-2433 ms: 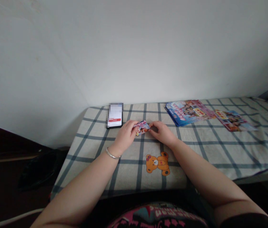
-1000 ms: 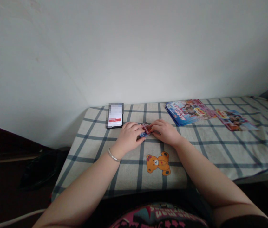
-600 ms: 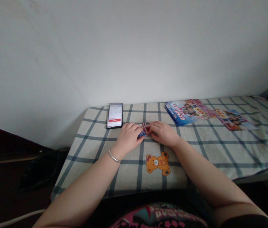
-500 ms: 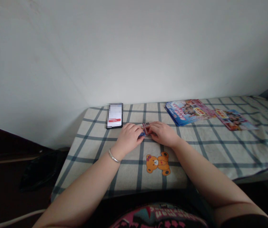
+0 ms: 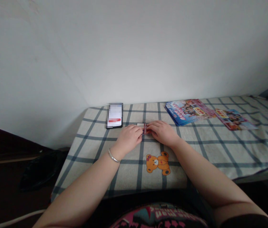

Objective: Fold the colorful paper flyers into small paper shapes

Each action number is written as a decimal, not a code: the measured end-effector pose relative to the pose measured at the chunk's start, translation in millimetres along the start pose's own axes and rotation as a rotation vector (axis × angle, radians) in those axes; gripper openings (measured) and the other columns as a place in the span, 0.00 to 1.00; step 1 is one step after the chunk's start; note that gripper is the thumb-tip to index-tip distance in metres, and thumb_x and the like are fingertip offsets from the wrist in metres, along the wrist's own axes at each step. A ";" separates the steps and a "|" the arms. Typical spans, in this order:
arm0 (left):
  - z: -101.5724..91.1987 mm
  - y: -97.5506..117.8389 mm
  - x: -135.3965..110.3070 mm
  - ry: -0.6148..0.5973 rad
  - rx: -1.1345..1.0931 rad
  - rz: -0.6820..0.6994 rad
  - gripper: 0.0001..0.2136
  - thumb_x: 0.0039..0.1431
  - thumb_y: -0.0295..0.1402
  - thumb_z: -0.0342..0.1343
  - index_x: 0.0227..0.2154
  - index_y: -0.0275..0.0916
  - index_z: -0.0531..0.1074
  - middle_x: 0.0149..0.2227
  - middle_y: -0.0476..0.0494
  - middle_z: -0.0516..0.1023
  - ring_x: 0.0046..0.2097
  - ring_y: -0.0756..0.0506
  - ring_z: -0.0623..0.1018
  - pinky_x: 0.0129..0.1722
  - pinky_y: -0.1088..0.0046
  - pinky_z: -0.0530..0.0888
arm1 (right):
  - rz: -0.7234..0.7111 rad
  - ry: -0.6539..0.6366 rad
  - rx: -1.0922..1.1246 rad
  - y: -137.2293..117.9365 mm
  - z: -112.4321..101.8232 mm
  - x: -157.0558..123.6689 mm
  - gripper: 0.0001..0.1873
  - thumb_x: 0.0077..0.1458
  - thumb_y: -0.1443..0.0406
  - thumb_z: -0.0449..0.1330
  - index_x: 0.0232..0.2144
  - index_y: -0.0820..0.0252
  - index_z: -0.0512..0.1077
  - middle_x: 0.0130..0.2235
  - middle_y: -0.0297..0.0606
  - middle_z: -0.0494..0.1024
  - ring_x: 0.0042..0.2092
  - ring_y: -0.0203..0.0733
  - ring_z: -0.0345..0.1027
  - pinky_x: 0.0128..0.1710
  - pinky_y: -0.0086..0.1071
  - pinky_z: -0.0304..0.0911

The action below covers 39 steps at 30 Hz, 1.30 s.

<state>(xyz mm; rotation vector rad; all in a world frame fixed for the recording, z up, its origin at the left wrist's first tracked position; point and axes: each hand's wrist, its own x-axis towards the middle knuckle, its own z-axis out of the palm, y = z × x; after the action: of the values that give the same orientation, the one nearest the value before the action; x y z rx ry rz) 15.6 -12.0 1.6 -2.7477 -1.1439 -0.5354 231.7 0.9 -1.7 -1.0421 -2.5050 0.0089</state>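
Observation:
Between my hands is a small piece of folded printed paper (image 5: 145, 128), reddish with a pale strip along its far edge. My left hand (image 5: 129, 138) pinches its left side, thumb and fingertips close together. From the right, the curled fingers of my right hand (image 5: 163, 133) press on its other end. Both hands rest low over the checked tablecloth (image 5: 124, 171), and they partly cover the paper, so its full shape is hidden. A silver bangle (image 5: 114, 155) circles my left wrist.
A phone (image 5: 115, 115) with a lit screen lies behind my left hand. At the back right is a stack of colourful flyers (image 5: 183, 110), with another flyer (image 5: 235, 119) beside it. A bear picture (image 5: 157, 163) lies in front. The wall (image 5: 134, 50) stands behind the table.
The paper now lies flatter, with a pale strip showing at its far edge; the blue part near my left thumb is no longer visible. My hands have barely shifted.

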 end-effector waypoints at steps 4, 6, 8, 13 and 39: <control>1.7 -2.1 -0.2 0.001 -0.062 -0.020 0.08 0.56 0.24 0.53 0.38 0.38 0.72 0.43 0.42 0.78 0.46 0.42 0.76 0.45 0.62 0.74 | -0.020 0.022 -0.012 1.1 -0.5 0.5 0.12 0.55 0.70 0.58 0.42 0.55 0.74 0.47 0.39 0.78 0.51 0.47 0.68 0.51 0.43 0.63; 2.4 -2.8 0.0 0.007 -0.075 -0.018 0.08 0.55 0.23 0.54 0.37 0.38 0.72 0.44 0.42 0.77 0.46 0.42 0.76 0.47 0.62 0.74 | -0.036 0.024 -0.019 0.5 -2.6 1.0 0.09 0.56 0.69 0.58 0.40 0.56 0.75 0.46 0.39 0.78 0.51 0.47 0.68 0.51 0.43 0.63; 2.8 -3.1 0.2 0.021 -0.067 -0.007 0.07 0.55 0.23 0.54 0.36 0.38 0.72 0.45 0.42 0.77 0.47 0.42 0.75 0.49 0.59 0.72 | -0.054 0.019 -0.013 -1.0 -5.3 1.2 0.07 0.57 0.68 0.58 0.38 0.57 0.75 0.44 0.40 0.79 0.50 0.47 0.68 0.51 0.42 0.63; 0.9 -1.7 0.4 0.053 -0.012 -0.016 0.06 0.56 0.23 0.54 0.34 0.38 0.73 0.44 0.43 0.77 0.44 0.42 0.75 0.53 0.56 0.69 | -0.067 0.004 0.019 -6.5 -8.8 1.0 0.07 0.60 0.65 0.56 0.37 0.58 0.74 0.38 0.41 0.79 0.42 0.44 0.71 0.45 0.38 0.63; -1.2 2.3 0.3 0.066 0.037 -0.104 0.10 0.62 0.33 0.53 0.27 0.37 0.73 0.29 0.44 0.77 0.34 0.44 0.75 0.36 0.65 0.70 | 0.313 -0.009 0.018 -14.6 -4.3 0.4 0.07 0.59 0.60 0.57 0.35 0.55 0.73 0.32 0.35 0.79 0.33 0.40 0.71 0.29 0.30 0.56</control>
<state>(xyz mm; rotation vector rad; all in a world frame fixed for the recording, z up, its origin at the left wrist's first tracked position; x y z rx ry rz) 17.1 -13.7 2.9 -2.6298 -1.2733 -0.6064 223.2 -10.0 4.8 -1.4177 -2.3192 0.1282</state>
